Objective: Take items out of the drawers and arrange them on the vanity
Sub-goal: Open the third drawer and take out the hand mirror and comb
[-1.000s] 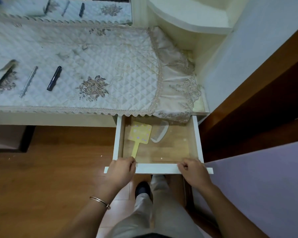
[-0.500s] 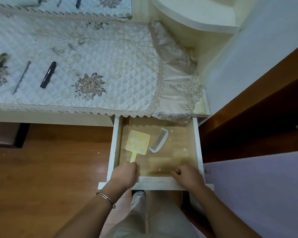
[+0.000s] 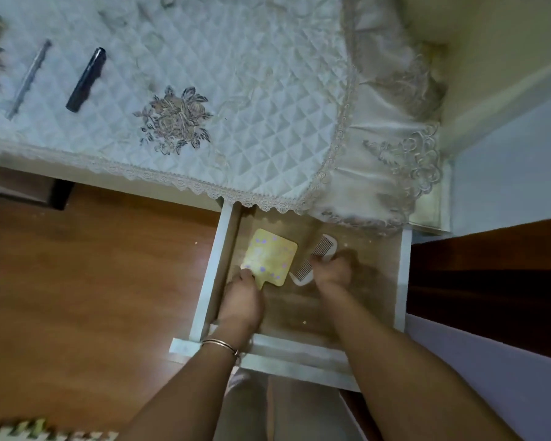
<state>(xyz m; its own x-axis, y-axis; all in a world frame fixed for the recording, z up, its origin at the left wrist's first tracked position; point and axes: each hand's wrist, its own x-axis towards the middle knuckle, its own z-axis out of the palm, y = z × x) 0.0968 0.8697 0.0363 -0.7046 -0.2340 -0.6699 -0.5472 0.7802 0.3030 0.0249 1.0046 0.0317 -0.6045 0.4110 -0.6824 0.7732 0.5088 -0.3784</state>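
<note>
Nearest the camera are the person's legs in light grey trousers (image 3: 287,409), with both bare forearms reaching forward over them. A thin metal bangle (image 3: 220,344) circles the left wrist, which crosses the front panel of the white-sided, wood-bottomed drawer (image 3: 210,281). The drawer stands pulled well out from under the right end of the vanity.

Inside the drawer, the left hand (image 3: 242,300) is curled closed around the short handle of a yellow paddle-shaped hand mirror (image 3: 271,256) dotted with pale purple, which lies flat near the drawer's left wall. Just beside the mirror, to its right, a white plastic comb (image 3: 326,246) lies at a slant. The right hand (image 3: 331,272) is bent down over the comb's middle, fingers curled onto it, so that only its two ends show.

Left of the drawer is orange-brown wooden floor (image 3: 93,281).

Beyond, the vanity top is covered by a white quilted cloth (image 3: 252,90) with a lace edge and an embroidered grey-brown flower (image 3: 175,119). Farther left on the cloth lie a slim black tube (image 3: 85,79) and, apart from it, a thin silver stick (image 3: 29,78), both slanted the same way.
</note>
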